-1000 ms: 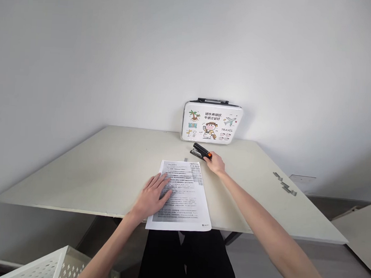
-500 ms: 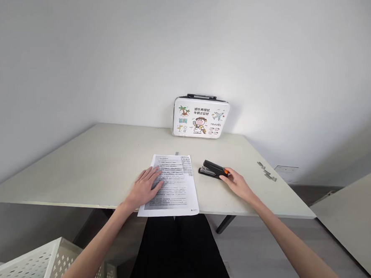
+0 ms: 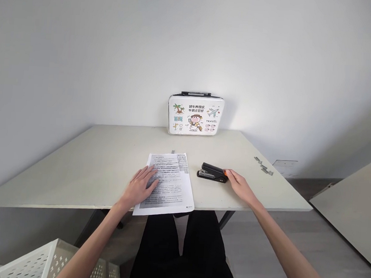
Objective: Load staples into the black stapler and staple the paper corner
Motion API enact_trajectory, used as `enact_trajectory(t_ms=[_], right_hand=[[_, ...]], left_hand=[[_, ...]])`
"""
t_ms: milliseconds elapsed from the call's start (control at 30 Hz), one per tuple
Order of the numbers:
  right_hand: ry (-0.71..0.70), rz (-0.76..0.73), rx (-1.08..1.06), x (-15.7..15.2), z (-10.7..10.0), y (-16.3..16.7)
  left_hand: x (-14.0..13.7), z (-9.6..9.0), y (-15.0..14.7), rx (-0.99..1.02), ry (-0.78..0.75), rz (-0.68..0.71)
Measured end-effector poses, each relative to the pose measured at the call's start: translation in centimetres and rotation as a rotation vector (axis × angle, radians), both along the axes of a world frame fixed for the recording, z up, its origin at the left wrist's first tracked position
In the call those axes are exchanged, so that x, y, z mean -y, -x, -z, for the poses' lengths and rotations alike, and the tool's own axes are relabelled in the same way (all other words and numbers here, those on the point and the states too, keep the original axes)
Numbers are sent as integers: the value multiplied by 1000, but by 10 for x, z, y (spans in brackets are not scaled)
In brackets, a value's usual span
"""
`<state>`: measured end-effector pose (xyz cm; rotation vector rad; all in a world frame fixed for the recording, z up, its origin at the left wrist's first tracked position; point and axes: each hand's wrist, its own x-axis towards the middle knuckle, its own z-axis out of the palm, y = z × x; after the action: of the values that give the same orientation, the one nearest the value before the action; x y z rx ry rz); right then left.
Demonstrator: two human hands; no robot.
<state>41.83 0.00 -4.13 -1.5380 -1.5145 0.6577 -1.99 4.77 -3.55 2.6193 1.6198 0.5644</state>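
Printed sheets of paper [image 3: 169, 192] lie on the table, their lower edge reaching past its front edge. My left hand [image 3: 140, 186] rests flat on the left side of the paper, fingers stretched out. To the right of the paper is a black stapler [image 3: 213, 173] with a silver front and an orange patch at its rear. My right hand [image 3: 240, 187] has its fingers closed at the stapler's rear end; part of the grip is hidden. The stapler's nose points left, toward the paper, with a gap between them.
A white case [image 3: 195, 115] with cartoon prints and a black handle stands against the wall at the table's back. Several grey metal strips [image 3: 264, 165] lie near the right edge of the table [image 3: 76, 174]. A white perforated basket [image 3: 52, 261] is at lower left.
The view has shifted slightly. The stapler and my right hand have moved a little right and toward me. My left hand stays on the paper.
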Motion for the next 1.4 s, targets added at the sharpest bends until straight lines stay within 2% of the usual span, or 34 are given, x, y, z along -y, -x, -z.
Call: enact_trajectory(t_ms=[267, 433, 567, 633, 700, 800, 867, 933, 1000, 1133, 1400], right_hand=[[-16, 43, -13, -4, 6, 3], [-101, 41, 39, -8, 10, 3], [-115, 59, 46, -9, 11, 3], [-102, 57, 46, -7, 10, 4], [-73, 48, 56, -5, 8, 5], [-33, 37, 98, -3, 5, 7], [-40, 18, 132, -3, 4, 8], [-61, -1, 153, -3, 5, 9], [-73, -10, 152, -5, 6, 8], [-65, -17, 145, -5, 7, 7], [-15, -29, 188, -3, 4, 7]], left_hand=[[1, -5, -3, -9, 14, 8], [0, -4, 1, -14, 17, 10], [0, -15, -9, -29, -30, 12], [-1, -24, -31, -19, -76, 64], [-3, -32, -65, 22, -95, 177], [-13, -37, -125, 69, -43, 283], [-24, -36, -159, 76, 27, 304], [-36, -34, -181, 75, 50, 320], [-44, -32, -191, 71, 56, 334], [-48, -34, -184, 65, 61, 354], [-41, -49, -130, 83, 86, 378]])
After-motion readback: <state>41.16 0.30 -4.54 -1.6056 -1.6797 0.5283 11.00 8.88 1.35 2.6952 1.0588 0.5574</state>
